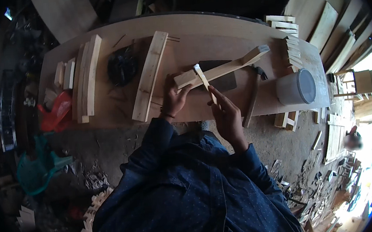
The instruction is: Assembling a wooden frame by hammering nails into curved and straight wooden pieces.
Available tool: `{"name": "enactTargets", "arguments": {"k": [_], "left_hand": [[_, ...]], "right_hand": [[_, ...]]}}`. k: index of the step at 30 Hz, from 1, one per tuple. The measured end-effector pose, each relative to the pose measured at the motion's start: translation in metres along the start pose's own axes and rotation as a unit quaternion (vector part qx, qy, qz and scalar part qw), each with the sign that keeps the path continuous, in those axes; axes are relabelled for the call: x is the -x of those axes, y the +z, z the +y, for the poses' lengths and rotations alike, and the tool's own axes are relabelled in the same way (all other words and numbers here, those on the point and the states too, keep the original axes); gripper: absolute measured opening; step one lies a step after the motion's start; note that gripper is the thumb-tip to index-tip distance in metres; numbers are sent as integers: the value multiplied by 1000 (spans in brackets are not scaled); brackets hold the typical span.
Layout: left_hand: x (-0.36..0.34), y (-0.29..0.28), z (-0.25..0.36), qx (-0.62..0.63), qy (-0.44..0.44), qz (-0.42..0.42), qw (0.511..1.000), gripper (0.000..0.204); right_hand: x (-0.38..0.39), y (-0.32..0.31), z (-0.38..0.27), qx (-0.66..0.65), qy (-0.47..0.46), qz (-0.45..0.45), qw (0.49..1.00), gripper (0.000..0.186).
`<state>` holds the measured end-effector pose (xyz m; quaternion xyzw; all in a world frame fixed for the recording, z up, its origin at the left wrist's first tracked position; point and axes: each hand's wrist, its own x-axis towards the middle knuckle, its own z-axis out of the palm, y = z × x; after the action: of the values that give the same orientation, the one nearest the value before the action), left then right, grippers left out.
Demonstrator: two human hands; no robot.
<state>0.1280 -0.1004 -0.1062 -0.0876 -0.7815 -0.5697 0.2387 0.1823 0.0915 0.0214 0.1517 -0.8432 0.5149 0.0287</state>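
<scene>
Your left hand (173, 98) is closed around the near-left end of a long wooden strip (221, 68), which runs from that hand up and to the right across the workbench (214, 29), its far end raised a little near the bench's right side. Your right hand (226, 112) sits just right of and nearer than the left, fingers pinched on the lower end of a thin brush stick (204, 82); its pale tip rests on the strip just beside your left fingers. Under the strip lies a dark flat sheet (225, 82), and a hammer (252, 94) slants along the bench's near edge just right of your right hand. A grey bucket (297, 87) stands further right, by the near-right corner, with short wood pieces (293, 47) stacked beyond it. To the left lie a wide plank (150, 75), a dark bundle (122, 66) and a stack of boards (86, 76), then a red tool (57, 110) at the left end. The bare bench between plank and strip is narrow; the far middle is more open. The floor below is strewn with offcuts, and timber leans along the right.
</scene>
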Motion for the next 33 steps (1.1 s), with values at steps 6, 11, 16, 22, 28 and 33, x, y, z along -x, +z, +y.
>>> {"name": "enactTargets", "arguments": {"k": [6,11,16,22,28,33], "left_hand": [[4,2,7,-20,24,-5,1000,41],[4,-2,4,22,1,-27,999,41],[6,-1,-2,67,-47,-33,996,43],[5,-4,-2,68,-18,-33,997,37],[5,0,-2,99,-33,-19,994,37],[9,0,-9,81,-44,-34,995,35]], "right_hand": [[11,40,-8,81,-4,30,996,52],[24,41,-34,141,29,-10,989,48],[39,29,-47,116,34,-36,992,50],[18,7,-30,291,-43,10,956,54],[21,6,-28,307,32,71,948,56],[20,15,-26,253,-28,27,967,53]]}}
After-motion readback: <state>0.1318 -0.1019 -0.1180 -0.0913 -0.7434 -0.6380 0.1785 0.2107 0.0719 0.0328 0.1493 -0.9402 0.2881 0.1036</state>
